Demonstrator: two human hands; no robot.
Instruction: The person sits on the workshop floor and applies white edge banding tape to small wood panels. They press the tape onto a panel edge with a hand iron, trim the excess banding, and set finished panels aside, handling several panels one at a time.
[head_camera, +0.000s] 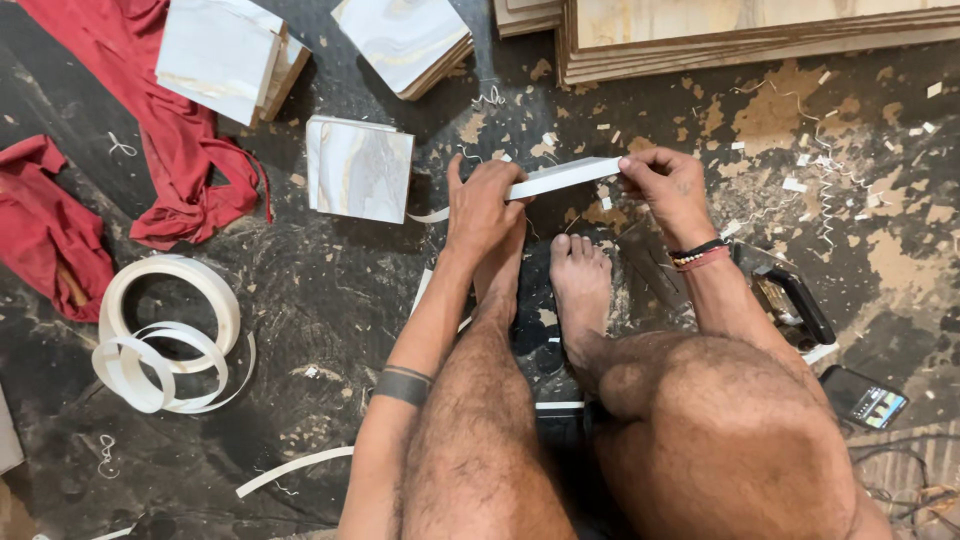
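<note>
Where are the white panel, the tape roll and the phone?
panel (565, 176), head view, middle of its white edge.
tape roll (170, 290), head view, upper coil band.
phone (864, 398), head view, its screen.

Three marble-faced boxes (358, 168), two red cloths (150, 110).

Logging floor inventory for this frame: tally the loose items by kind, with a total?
Marble-faced boards lying on floor: 3
White-edged board held between left hand and right hand: 1
Red cloths: 2
White edge-band coil: 1
Phone: 1
Total: 8
</note>
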